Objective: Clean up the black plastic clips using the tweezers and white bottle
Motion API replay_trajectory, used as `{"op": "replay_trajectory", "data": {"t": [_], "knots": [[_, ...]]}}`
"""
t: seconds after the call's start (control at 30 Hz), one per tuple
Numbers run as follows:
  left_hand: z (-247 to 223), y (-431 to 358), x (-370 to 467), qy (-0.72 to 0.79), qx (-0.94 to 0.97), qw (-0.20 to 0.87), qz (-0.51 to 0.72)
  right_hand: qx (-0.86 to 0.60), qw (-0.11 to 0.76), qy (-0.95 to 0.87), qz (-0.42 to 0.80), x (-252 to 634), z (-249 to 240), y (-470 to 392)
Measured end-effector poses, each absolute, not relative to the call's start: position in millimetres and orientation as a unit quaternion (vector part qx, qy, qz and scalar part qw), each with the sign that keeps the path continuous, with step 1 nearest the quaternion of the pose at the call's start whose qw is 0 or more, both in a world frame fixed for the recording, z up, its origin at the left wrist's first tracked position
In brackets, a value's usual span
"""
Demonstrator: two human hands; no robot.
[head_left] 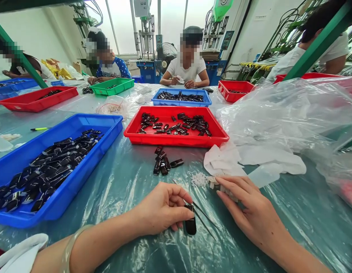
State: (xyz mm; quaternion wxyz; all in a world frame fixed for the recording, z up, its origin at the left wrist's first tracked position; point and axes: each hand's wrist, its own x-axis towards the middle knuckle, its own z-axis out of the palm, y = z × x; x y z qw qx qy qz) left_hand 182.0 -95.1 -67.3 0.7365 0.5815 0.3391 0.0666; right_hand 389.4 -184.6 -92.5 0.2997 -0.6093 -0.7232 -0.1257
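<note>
My left hand is closed, pinching a glossy black oblong piece between thumb and fingers above the plastic-covered table. A pair of metal tweezers passes beneath these fingers, its two prongs pointing to the lower right; I cannot tell whether it is also gripped. My right hand is open, fingers stretched over small pale pieces that it partly hides. Beside them is a little heap of white bits. Several black pieces lie loose in front of the red tray.
A large blue tray of black pieces stands at the left. Behind the red tray is another blue tray. White cloth and crumpled clear plastic cover the right side. Co-workers sit around the table's far side, with more trays before them.
</note>
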Motion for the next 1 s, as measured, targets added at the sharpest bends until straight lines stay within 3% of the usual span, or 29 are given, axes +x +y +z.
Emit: {"op": "replay_trajectory", "data": {"t": [0.17, 0.3, 0.47, 0.73, 0.87, 1.0], "knots": [[-69.3, -94.5, 181.3, 0.352, 0.588, 0.727, 0.052, -0.629, 0.313, -0.693, -0.163, 390.9, -79.2, -192.2], [-66.9, -93.3, 181.1, 0.359, 0.613, 0.703, 0.043, -0.722, 0.342, -0.555, -0.231, 402.2, -53.1, -200.9], [-62.0, -91.3, 179.3, 0.372, 0.629, 0.681, 0.044, -0.796, 0.462, -0.387, -0.057, 444.5, -38.8, -201.8], [-55.4, -92.4, 176.7, 0.312, 0.574, 0.751, 0.091, -0.818, 0.379, -0.4, 0.164, 475.2, -55.5, -191.7], [-56.5, -94.6, 175.8, 0.298, 0.531, 0.791, 0.062, -0.798, 0.373, -0.43, 0.194, 468.3, -59.1, -186.0], [-61.0, -98.6, 176.0, 0.297, 0.513, 0.805, 0.035, -0.8, 0.386, -0.442, 0.124, 455.9, -54.5, -188.7]]}}
